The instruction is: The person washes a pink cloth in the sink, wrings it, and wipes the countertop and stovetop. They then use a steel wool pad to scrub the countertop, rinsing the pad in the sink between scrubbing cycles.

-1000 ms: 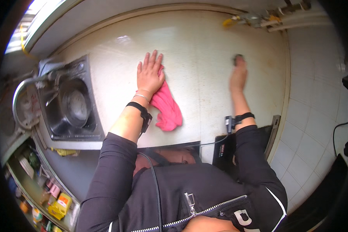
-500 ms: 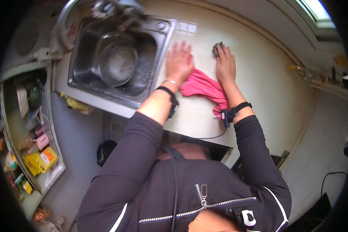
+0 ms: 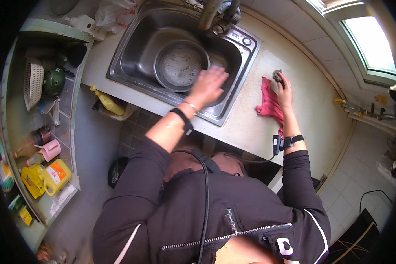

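Note:
My left hand (image 3: 208,86) hovers over the sink (image 3: 132,72), fingers apart and nothing in them. Under and beside it a round metal basin (image 3: 180,66) sits in the sink, with wet spots on its bottom. Over the pale countertop (image 3: 244,127), my right hand (image 3: 286,94) has its fingers closed on a small grey steel wool scourer (image 3: 276,75). A crumpled pinkish-red cloth (image 3: 269,103) lies on the counter just left of my right wrist, its lower end partly hidden by the forearm.
A faucet (image 3: 210,15) reaches over the sink's far side. Left of it lies a clear plastic bag (image 3: 114,15). A shelf at the left holds a yellow jug (image 3: 56,177) and a pink cup (image 3: 51,150). Yellow-handled pipework (image 3: 361,110) runs along the right wall.
My left hand has left the counter beside the cloth and moved over the sink. My right hand, earlier laid flat with its fingertips on the scourer, now grips it. The whole view has shifted.

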Demonstrator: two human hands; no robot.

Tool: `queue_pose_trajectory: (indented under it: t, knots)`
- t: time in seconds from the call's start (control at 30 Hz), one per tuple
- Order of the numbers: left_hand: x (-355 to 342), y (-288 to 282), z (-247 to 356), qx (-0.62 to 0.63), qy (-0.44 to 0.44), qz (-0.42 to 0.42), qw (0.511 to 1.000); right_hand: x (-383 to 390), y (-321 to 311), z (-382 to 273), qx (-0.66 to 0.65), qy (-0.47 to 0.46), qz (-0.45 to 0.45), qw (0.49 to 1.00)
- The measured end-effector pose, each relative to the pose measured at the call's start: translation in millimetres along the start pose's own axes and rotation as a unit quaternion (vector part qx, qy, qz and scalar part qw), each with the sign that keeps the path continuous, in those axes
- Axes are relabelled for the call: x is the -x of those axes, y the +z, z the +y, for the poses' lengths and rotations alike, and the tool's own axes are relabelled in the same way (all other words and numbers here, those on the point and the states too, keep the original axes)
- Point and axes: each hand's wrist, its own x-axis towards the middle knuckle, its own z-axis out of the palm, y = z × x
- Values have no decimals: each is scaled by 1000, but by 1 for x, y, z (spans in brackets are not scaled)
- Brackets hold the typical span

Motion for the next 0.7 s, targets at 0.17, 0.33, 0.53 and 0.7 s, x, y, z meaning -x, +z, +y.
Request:
queue_pose_trajectory:
  t: [0.17, 0.33, 0.53, 0.7]
  knots:
    - [84, -34, -141, -67, -254, 41, 964, 15, 73, -88, -150, -56, -136, 978]
    - [131, -46, -206, -142, -266, 120, 946, 6, 186, -143, -165, -120, -220, 954]
    - [130, -46, -204, -87, -230, 181, 952, -57, 322, -140, -105, -38, -285, 952]
    - [127, -51, -206, -62, -241, 183, 951, -61, 390, -131, 69, 31, -259, 963]
